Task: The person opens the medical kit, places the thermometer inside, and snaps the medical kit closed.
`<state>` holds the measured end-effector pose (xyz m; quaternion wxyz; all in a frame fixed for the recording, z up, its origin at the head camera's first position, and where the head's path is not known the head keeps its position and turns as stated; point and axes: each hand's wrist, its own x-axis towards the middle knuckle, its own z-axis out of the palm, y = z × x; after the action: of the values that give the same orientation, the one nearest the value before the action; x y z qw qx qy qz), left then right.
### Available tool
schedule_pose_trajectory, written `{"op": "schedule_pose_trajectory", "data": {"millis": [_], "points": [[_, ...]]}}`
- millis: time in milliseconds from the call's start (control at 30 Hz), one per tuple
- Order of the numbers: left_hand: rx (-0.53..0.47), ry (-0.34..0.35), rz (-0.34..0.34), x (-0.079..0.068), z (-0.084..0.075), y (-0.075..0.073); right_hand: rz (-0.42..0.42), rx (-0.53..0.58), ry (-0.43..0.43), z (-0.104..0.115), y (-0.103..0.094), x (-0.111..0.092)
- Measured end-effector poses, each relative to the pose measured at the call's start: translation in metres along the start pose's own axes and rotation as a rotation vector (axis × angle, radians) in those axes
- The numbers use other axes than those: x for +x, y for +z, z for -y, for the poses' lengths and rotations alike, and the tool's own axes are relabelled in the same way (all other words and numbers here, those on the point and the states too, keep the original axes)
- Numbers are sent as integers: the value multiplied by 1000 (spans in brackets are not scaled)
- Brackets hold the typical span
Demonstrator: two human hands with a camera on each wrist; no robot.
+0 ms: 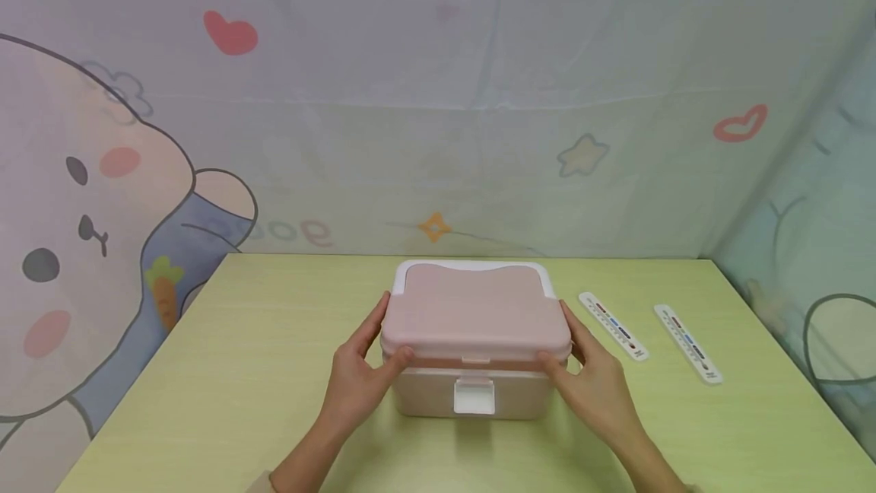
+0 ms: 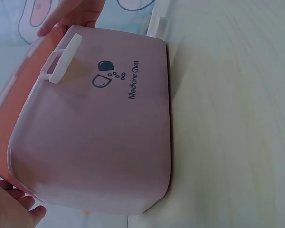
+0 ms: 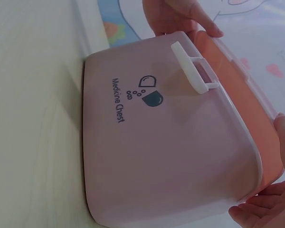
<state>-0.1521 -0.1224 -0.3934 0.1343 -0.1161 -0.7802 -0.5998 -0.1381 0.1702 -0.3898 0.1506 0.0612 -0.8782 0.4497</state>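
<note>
A pink medicine chest stands on the table with its front turned toward me. Its pink lid is raised a little at the front, and an orange inner part shows in the gap. The white front latch hangs unfastened. My left hand grips the lid's left side, thumb on the front edge and fingers along the side. At the opposite side my right hand holds the lid the same way. "Medicine Chest" lettering and a capsule print mark the front. The chest's contents are hidden.
Two white thermometer strips, a nearer one and a farther-right one, lie on the table right of the chest. A printed cloth hangs behind the pale yellow-green table.
</note>
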Motion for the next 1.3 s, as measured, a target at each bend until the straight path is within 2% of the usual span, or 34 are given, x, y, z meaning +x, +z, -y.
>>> {"op": "schedule_pose_trajectory", "data": {"millis": [300,633,867,1133,1300], "points": [[-32,17,28,5,-2,-3,-39,-33,-27,4,-3,6],[-31,79,68,12,-4,-9,-17,-65,8,13,-10,14],[-25,87,77,16,-6,-13,-45,-94,-65,14,-13,16],[9,53,54,20,-9,-15,25,-86,-165,3,-19,17],[27,22,37,23,-11,-15,-17,-69,-241,-3,-22,23]]}}
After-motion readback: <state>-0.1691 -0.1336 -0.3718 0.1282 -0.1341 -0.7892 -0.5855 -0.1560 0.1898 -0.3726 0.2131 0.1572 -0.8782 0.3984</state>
